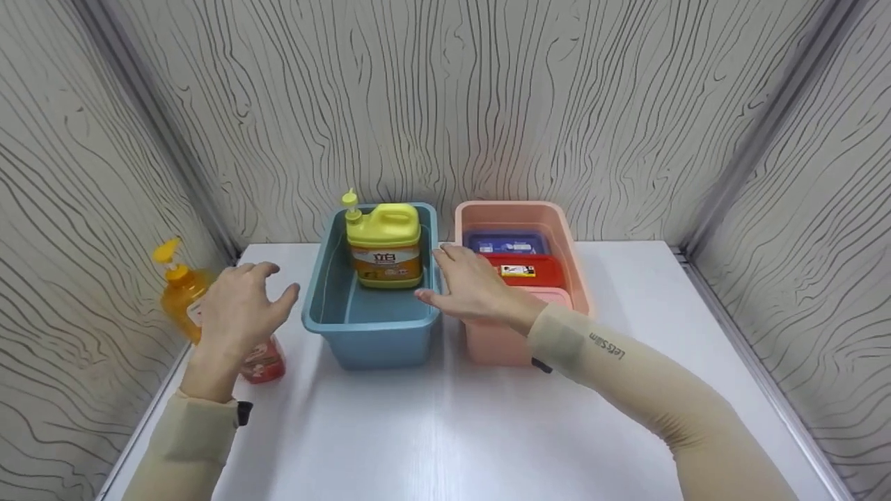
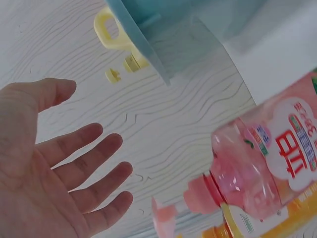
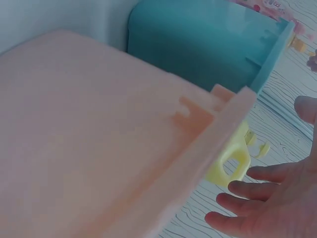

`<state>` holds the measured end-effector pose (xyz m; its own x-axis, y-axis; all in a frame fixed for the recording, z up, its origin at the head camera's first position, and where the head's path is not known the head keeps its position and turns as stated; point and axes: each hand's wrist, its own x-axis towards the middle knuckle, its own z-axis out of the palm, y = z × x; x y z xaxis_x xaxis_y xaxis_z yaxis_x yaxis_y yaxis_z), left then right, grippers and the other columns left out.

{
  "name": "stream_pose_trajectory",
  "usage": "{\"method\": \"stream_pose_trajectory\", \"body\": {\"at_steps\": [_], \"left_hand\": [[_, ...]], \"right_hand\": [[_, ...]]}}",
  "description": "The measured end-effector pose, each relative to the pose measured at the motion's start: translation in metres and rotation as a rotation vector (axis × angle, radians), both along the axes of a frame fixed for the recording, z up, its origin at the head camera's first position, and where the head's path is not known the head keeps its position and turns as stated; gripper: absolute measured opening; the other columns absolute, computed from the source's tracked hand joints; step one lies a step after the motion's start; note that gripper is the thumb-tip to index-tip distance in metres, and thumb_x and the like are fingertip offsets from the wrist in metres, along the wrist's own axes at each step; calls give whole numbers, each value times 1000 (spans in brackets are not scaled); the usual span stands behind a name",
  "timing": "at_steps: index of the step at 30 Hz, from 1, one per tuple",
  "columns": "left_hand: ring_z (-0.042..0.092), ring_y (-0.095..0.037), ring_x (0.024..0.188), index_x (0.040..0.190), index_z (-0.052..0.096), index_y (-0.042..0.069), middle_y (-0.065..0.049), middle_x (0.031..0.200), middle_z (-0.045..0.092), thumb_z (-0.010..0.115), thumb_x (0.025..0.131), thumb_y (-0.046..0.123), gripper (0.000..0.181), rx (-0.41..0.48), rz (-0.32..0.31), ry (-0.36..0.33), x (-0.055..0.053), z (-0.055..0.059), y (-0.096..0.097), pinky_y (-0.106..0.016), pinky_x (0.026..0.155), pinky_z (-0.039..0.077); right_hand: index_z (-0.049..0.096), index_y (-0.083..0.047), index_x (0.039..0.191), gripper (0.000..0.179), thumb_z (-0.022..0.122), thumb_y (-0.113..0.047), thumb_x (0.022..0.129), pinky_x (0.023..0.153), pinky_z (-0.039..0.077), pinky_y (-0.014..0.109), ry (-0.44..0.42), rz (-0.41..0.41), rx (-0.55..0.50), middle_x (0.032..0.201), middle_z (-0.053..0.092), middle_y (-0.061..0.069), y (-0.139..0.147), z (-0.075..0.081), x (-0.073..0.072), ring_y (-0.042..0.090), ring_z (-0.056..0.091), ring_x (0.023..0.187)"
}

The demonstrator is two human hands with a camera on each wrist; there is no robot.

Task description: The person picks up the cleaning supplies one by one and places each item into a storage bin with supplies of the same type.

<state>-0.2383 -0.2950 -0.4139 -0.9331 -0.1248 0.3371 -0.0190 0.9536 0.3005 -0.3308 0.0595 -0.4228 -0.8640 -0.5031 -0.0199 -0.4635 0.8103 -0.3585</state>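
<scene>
My left hand (image 1: pixel 240 303) hovers with spread fingers in front of a red-pink pump bottle (image 1: pixel 264 362), which it partly hides in the head view. The left wrist view shows this pink bottle (image 2: pixel 247 168) apart from the fingers. Just left of the hand stands an orange pump bottle (image 1: pixel 179 299) with a yellow pump. My right hand (image 1: pixel 473 282), fingers extended and holding nothing, is over the near left side of the pink bin (image 1: pixel 581 278). A yellow detergent jug (image 1: pixel 386 240) with a pump stands inside the blue bin (image 1: pixel 379 341).
Inside the pink bin lie a blue package (image 1: pixel 511 242), a red package (image 1: pixel 546 271) and a pink-lidded item (image 1: pixel 557 296), partly hidden by the right hand. Both bins stand on a white table (image 1: pixel 390 438) against a wood-grain back panel (image 1: pixel 445 104). Side panels flank the table.
</scene>
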Motion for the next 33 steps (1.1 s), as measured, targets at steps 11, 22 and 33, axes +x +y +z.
{"method": "stream_pose_trajectory", "body": {"at_steps": [11, 22, 33], "left_hand": [[68, -57, 118, 137, 73, -4, -35, 135, 74, 74, 105, 38, 53, 45, 43, 79, 14, 1, -36, -72, 99, 58], [53, -64, 146, 163, 49, -7, -39, 159, 58, 70, 108, 45, 78, 224, 106, -35, 22, -6, -66, -80, 120, 45], [67, -48, 113, 160, 52, -11, -39, 151, 65, 71, 108, 54, 86, 310, 68, -88, 31, -27, -94, -39, 81, 61]], "right_hand": [[20, -6, 180, 117, 48, -87, 101, 144, 14, 67, 19, -60, 55, 191, 13, 18, -19, -24, 4, 40, 12, 179], [12, -6, 181, 124, 40, -95, 99, 145, 6, 65, -8, -93, 47, 192, 2, 17, -23, -34, 4, 39, 1, 180], [10, -8, 181, 131, 40, -100, 93, 146, 4, 64, -33, -106, 68, 193, -1, 13, -24, -45, 0, 37, -2, 181]]}}
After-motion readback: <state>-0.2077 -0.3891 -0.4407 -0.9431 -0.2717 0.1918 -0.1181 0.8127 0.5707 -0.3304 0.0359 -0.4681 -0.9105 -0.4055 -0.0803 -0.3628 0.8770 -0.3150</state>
